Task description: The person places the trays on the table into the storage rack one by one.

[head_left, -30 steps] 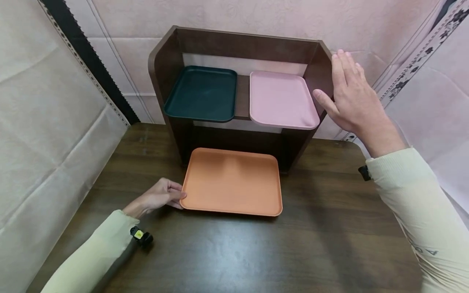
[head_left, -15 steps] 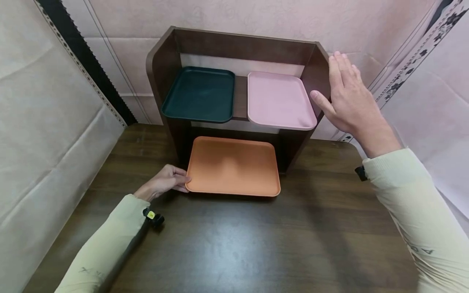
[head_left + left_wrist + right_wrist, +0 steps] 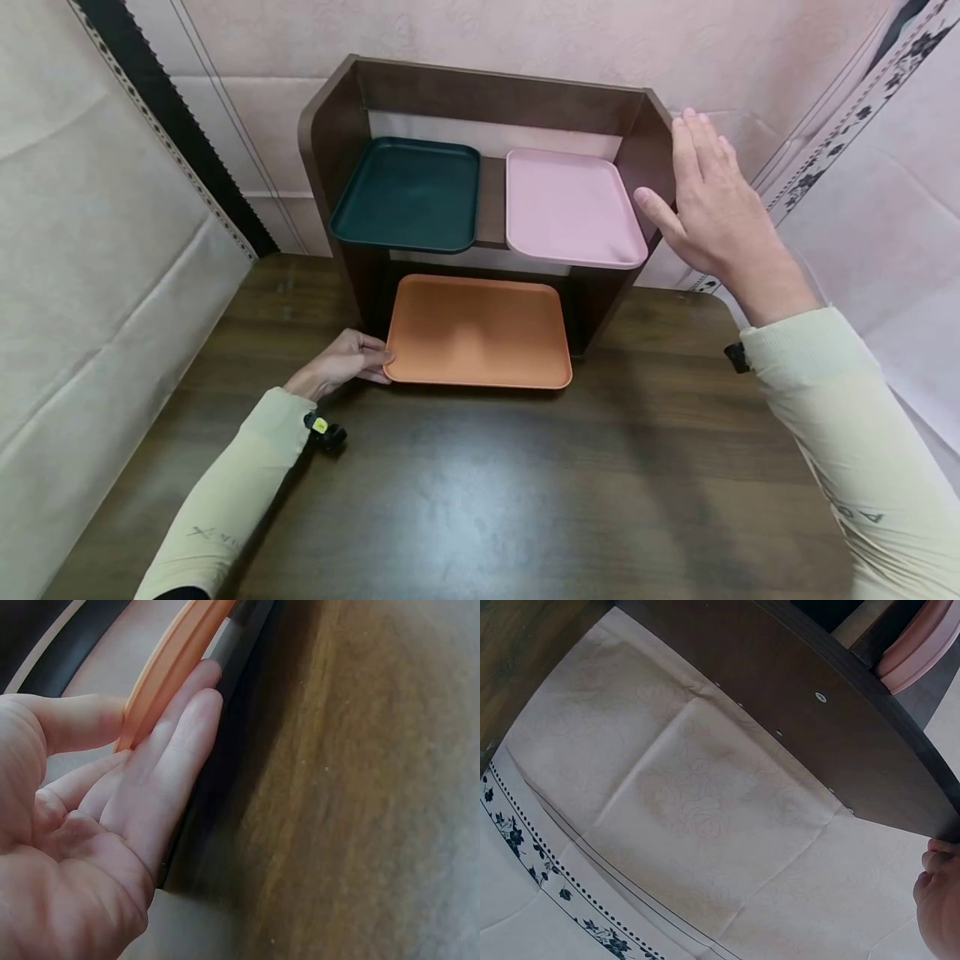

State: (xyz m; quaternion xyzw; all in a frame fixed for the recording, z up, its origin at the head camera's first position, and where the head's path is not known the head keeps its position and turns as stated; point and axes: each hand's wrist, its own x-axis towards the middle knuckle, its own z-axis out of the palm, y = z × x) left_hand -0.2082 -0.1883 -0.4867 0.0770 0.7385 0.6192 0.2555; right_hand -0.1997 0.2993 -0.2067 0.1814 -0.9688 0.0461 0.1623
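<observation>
My left hand (image 3: 345, 362) grips the left edge of an orange tray (image 3: 480, 333), with the thumb on the rim and the fingers underneath, as the left wrist view shows at the tray's rim (image 3: 161, 679). The tray's far part reaches into the lower level of a dark brown shelf unit (image 3: 510, 83), while its near edge sticks out in front. Over at the unit's right side panel (image 3: 810, 705), my right hand (image 3: 716, 200) rests with straight fingers and the thumb spread. In the right wrist view only a bit of that hand shows.
On the upper shelf lie a dark green tray (image 3: 412, 196) at the left and a pink tray (image 3: 573, 208) at the right, both overhanging the front. The unit stands on a brown wooden table (image 3: 465, 500). Pale patterned cloth (image 3: 510, 29) hangs behind and at both sides.
The orange tray has slid back into the lower level, with my left hand moving along, mostly in the first half second. My right hand has stayed at the side panel.
</observation>
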